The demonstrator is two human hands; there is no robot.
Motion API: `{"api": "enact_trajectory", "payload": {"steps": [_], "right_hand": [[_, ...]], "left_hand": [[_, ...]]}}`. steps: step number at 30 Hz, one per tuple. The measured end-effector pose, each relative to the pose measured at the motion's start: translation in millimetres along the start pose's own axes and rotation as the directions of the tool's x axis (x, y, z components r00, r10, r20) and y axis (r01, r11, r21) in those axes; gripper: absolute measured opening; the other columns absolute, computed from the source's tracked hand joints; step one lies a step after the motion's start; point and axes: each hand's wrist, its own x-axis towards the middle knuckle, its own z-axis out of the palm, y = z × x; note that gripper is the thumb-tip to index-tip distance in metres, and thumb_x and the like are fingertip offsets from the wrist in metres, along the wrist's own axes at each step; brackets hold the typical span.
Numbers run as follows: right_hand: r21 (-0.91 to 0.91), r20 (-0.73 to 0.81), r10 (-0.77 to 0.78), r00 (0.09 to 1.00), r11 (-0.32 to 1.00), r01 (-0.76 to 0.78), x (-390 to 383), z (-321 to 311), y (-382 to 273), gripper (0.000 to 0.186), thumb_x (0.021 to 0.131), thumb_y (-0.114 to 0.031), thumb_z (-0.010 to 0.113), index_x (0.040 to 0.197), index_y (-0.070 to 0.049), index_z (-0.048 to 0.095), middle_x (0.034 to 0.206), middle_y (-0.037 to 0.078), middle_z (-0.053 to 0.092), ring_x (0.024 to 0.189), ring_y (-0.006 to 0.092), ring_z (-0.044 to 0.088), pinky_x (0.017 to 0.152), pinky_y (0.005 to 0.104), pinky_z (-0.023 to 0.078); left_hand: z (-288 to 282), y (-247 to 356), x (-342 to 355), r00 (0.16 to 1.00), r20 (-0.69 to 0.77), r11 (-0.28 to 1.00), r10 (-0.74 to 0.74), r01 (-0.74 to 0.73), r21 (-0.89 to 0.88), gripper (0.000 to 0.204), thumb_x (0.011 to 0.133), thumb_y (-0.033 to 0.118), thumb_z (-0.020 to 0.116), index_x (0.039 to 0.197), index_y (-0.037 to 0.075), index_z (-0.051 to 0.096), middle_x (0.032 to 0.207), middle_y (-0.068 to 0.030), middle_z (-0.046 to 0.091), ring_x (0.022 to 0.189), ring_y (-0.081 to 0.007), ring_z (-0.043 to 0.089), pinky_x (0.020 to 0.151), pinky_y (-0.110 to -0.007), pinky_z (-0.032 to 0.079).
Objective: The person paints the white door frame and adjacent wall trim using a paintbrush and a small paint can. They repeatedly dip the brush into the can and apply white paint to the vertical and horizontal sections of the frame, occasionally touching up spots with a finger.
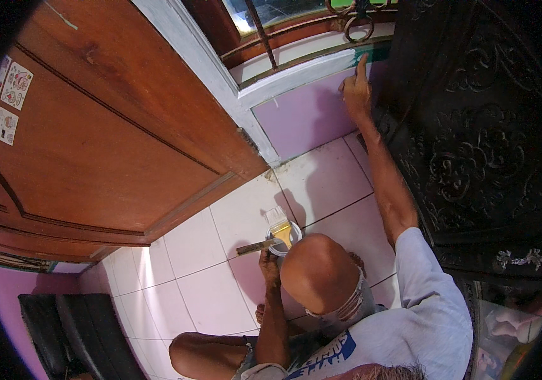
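Note:
My right hand (356, 92) is raised to the window frame, index finger stretched out and the others partly bent, holding nothing that I can see. Its fingertip lies on or close to a green stretch (372, 56) of the frame, beside the white-painted rail (309, 71). Low by my knee, my left hand (270, 267) has its fingers closed at the side of a small round paint can (296, 237). A paintbrush (281, 232) with pale bristles and a yellow part rests across the can's top. A flat brown stick (255, 247) also crosses the rim, just above my left fingers.
A brown wooden door (125, 133) stands on the left, next to a white post (201, 57). Dark carved furniture (467, 139) is close to my right arm. A black padded seat (87, 335) is at lower left. Pale tiles (189, 304) cover the floor; the wall panel (302, 114) is purple.

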Motion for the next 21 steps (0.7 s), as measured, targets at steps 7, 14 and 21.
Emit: {"api": "enact_trajectory", "payload": {"steps": [7,14,21], "right_hand": [[-0.07,0.14,0.129,0.982,0.99,-0.12,-4,4,-4,0.087,0.088,-0.016,0.053,0.162,-0.003,0.01,0.081,0.021,0.067,0.063,0.0346,0.064,0.061,0.0465,0.052],[0.017,-0.018,-0.035,0.999,0.999,0.035,31,16,56,0.084,0.089,-0.016,0.048,0.162,-0.002,0.009,0.068,0.01,0.064,0.057,0.0184,0.057,0.059,0.0337,0.049],[-0.117,-0.284,-0.157,0.946,0.985,0.129,35,15,33,0.075,0.089,-0.014,0.046,0.159,0.001,0.023,0.093,0.025,0.071,0.075,0.0395,0.067,0.077,0.0462,0.052]], "left_hand": [[0,2,-1,0.991,0.024,0.991,0.133,-0.133,0.009,0.037,0.092,-0.002,0.059,0.129,0.003,0.063,0.123,-0.0043,0.068,0.114,-0.0183,0.062,0.101,-0.033,0.047],[2,9,4,0.994,0.071,0.997,0.083,-0.082,-0.017,0.035,0.093,-0.005,0.056,0.127,0.002,0.063,0.123,-0.0064,0.067,0.113,-0.0186,0.062,0.1,-0.035,0.049],[6,14,-1,1.0,0.019,0.996,-0.002,0.003,-0.089,0.033,0.097,-0.003,0.054,0.128,0.002,0.062,0.126,-0.0067,0.066,0.113,-0.0191,0.062,0.101,-0.035,0.049]]}}
